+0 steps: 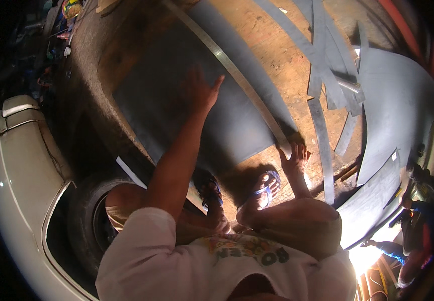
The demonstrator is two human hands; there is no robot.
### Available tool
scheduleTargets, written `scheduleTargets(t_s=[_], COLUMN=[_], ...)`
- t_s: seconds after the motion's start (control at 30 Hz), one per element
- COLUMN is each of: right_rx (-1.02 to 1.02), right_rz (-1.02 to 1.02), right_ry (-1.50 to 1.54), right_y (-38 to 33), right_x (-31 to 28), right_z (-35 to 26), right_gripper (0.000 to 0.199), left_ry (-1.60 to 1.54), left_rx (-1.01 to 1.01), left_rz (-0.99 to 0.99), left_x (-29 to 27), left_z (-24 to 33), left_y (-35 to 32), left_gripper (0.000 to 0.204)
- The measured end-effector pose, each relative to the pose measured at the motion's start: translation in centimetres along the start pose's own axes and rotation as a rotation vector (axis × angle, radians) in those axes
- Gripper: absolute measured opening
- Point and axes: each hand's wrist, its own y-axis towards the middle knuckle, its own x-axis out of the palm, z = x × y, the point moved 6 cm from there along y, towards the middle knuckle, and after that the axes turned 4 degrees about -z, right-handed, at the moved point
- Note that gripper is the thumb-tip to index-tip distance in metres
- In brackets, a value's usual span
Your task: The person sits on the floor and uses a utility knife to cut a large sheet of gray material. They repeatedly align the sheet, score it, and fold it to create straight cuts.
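Left hand point(202, 90) is pressing, fingers spread, on the dark grey sheet point(177, 105) at centre; right hand point(293, 156) is pinching the long metal straightedge point(237, 75), fingertips partly hidden in shadow.

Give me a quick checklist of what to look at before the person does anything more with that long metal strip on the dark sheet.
1. Left hand pressed flat on the dark sheet, holding it down: ok.
2. Right hand at the near end of the metal strip: ok, fingers touch it.
3. Strip lies flat along the sheet's edge over its whole length: cannot tell, the far end bends out of view.
4. Feet in sandals clear of the strip: ok, they rest just below the sheet.
5. Loose grey offcuts clear of the strip: ok, they lie apart to the right.
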Motion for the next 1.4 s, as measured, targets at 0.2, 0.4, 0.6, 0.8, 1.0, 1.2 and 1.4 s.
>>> scheduleTargets(t_s=[0.2,0.4,0.6,0.8,1.0,1.2,1.4], right_rx=[-0.070,-0.035,-0.019,-0.003,-0.058,-0.008,0.010], right_rz=[0.053,0.075,0.061,0.115,0.120,0.112,0.087], right_ry=[0.055,0.019,0.077,0.098,0.121,0.110,0.120], right_y=[-0.5,0.5,0.5,-0.2,-0.3,-0.2,-0.2], right_x=[0.9,0.4,-0.9,-0.1,0.0,0.1,0.1], right_z=[-1.0,-0.1,0.0,0.5,-0.5,-0.3,0.2], right_gripper=[0.036,0.036,0.040,0.040,0.043,0.043,0.046], left_ry=[0.044,0.089,0.147,0.107,0.100,0.087,0.073], left_rx=[0.110,0.112,0.121,0.129,0.139,0.150,0.161], left_rz=[-0.044,0.055,0.202,0.101,0.082,0.100,0.108], left_x=[2.4,3.8,5.6,4.8,4.2,4.7,4.6], left_z=[4.4,5.7,5.0,6.0,6.0,5.9,6.5], left_y=[4.7,6.6,6.5,6.5,6.6,6.7,6.5], left_gripper=[0.102,0.103,0.097,0.098,0.099,0.099,0.098])
